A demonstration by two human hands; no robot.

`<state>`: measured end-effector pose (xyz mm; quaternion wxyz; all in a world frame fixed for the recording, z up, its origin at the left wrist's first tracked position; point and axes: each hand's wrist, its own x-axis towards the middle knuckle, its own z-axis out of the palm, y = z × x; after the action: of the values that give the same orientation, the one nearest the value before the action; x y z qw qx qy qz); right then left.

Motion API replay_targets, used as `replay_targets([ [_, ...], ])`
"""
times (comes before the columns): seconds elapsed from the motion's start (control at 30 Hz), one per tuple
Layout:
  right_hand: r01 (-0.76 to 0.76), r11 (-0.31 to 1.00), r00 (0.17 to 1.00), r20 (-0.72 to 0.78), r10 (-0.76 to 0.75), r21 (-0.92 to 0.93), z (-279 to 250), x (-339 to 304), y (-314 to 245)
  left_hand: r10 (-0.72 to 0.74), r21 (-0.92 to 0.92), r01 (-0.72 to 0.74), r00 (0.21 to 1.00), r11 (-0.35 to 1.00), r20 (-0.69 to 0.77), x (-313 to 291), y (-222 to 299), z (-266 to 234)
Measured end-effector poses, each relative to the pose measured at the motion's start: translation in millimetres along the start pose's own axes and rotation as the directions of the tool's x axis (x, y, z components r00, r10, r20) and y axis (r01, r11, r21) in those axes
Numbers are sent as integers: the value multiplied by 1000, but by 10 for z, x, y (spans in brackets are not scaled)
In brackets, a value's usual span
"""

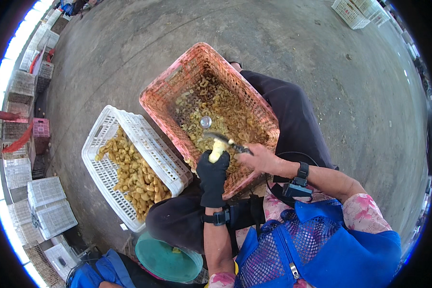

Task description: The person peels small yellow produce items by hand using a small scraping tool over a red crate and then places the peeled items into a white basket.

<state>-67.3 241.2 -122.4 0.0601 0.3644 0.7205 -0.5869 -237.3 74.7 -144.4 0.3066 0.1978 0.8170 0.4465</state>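
Note:
My left hand (212, 174), in a black glove, is closed round a pale yellow, peeled-looking piece of ginger (218, 150) that sticks up from the fist. Bare, my right hand (261, 160) grips the dark handle of a small curved knife (220, 138). The blade arches over the top of the ginger; whether it touches I cannot tell. Both hands are above the near part of a reddish-pink plastic basket (164, 81). Peelings and scraps (211, 103) cover its bottom, and a small round shiny object (206, 122) lies among them.
Left of the pink basket stands a white crate (97, 178) holding many ginger pieces (134, 175). A green tub (170, 261) sits by my left leg. Stacked crates (52, 204) line the left side, with white crates (351, 13) at far right. Another person's blue garment (108, 269) shows lower left.

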Motion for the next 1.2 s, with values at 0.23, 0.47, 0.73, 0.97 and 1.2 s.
replay_targets([
  [0.23, 48, 991, 999, -2, -48, 124, -322, -241, -24, -118, -568, 234, 965, 789, 234, -171, 391, -41],
  [0.47, 274, 950, 947, -132, -294, -151, -451, -333, -83, -49, -783, 358, 920, 509, 389, -188, 431, 53],
  [0.73, 343, 934, 932, -88, -352, -100, -469, -452, -205, -60, -809, 390, 912, 439, 406, -162, 534, 135],
  [0.97, 450, 870, 892, 41, -451, -203, -424, -178, 9, -157, -780, 512, 857, 359, 491, -91, 445, 99],
  [1.2, 215, 970, 975, 25, -219, 115, -326, -235, -145, -229, -810, 520, 853, 272, 470, -87, 512, 85],
])
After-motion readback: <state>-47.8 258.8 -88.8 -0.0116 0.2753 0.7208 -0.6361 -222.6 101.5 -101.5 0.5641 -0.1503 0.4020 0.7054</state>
